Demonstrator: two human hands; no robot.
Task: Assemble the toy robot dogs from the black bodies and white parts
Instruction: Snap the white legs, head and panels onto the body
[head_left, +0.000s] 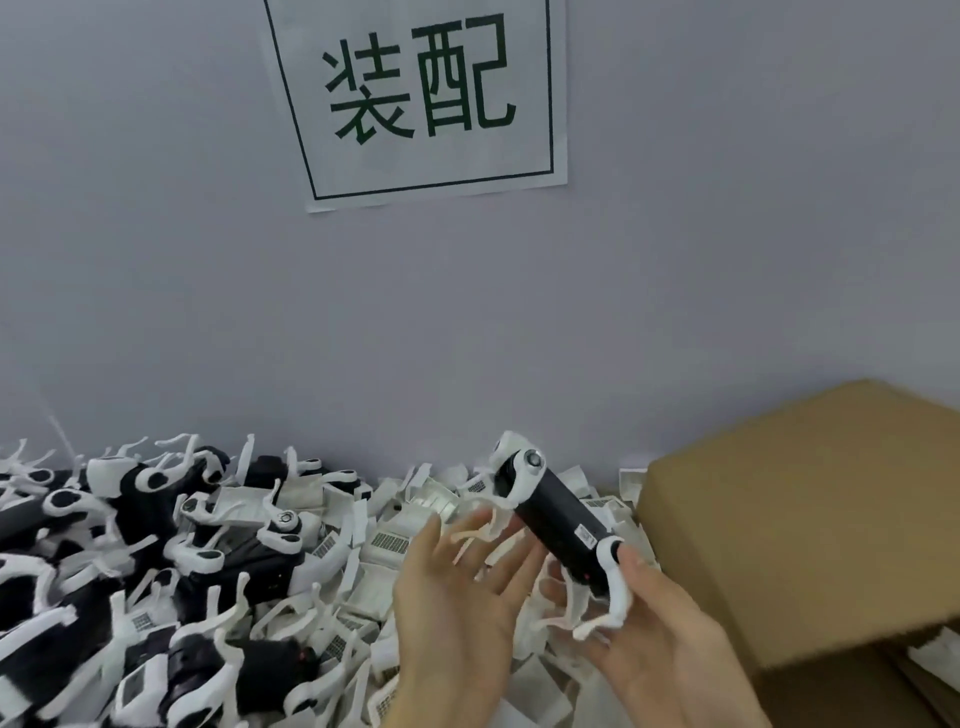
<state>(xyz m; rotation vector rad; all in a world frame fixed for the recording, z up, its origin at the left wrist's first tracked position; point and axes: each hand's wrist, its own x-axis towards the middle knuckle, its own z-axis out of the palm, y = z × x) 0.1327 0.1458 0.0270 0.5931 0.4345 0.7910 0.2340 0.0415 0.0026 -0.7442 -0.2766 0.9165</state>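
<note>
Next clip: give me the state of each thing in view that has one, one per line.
Toy dog: white legs fitted, held up tilted over the pile.
Right hand: grips the dog's near end.
Left hand: open, fingers spread beside the dog.
Assembled dogs: heaped at left.
White parts: loose in a pile.
Cardboard box: at right, flap raised.
Sign: stuck on the wall.

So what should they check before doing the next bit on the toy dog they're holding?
1. Black toy dog body with white legs held up off the pile: ok.
2. Right hand gripping its lower end: ok.
3. Left hand free to help: ok, open beside the front legs.
4. All four legs fitted: cannot tell, blurred.
5. Loose white plastic parts within reach: ok.
6. Brown cardboard box clear of the hands: ok, it stands off to the right.
</note>
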